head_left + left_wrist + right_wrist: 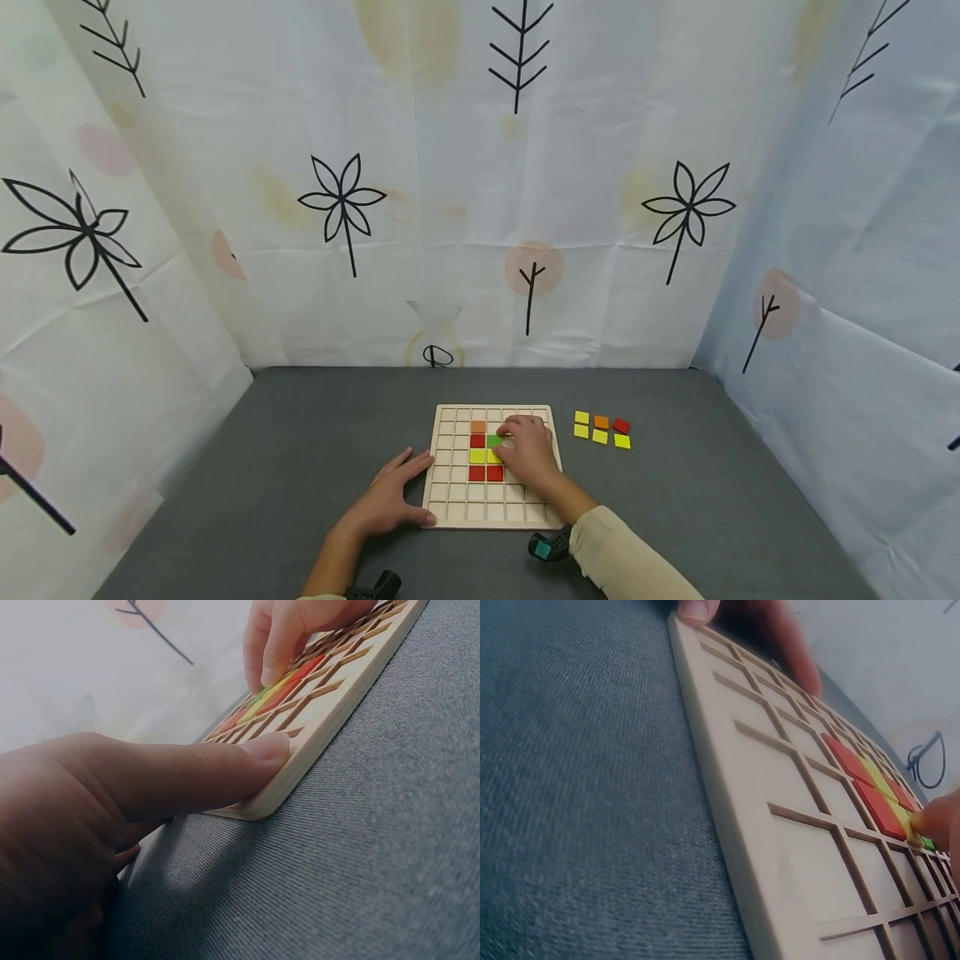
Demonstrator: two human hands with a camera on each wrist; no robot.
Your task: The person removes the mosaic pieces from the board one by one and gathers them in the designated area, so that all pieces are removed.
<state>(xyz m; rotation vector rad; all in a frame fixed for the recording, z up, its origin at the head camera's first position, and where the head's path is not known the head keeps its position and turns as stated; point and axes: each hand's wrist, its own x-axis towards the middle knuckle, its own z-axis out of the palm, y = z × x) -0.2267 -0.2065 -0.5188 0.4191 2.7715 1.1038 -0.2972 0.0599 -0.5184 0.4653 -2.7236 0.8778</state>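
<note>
A pale wooden grid board [450, 500] lies on the grey table, with a block of coloured square tiles in its middle cells. My left hand [388, 497] rests at the board's left edge, fingers stretched out. Its thumb [259, 754] presses on the near left corner. Over the board, my right hand [531, 448] has its thumb and index finger at opposite sides of a green tile [492, 441], pinching it at its cell. That thumb touches the yellow tile [901, 817] beside it. Red tiles [477, 473] lie in the nearest filled row, an orange tile [477, 427] in the farthest.
Right of the board, several loose tiles lie in two rows: yellow ones [581, 431], an orange one [602, 422] and a red one [621, 426]. A patterned white cloth [465, 167] hangs behind the table [337, 400] and at both sides.
</note>
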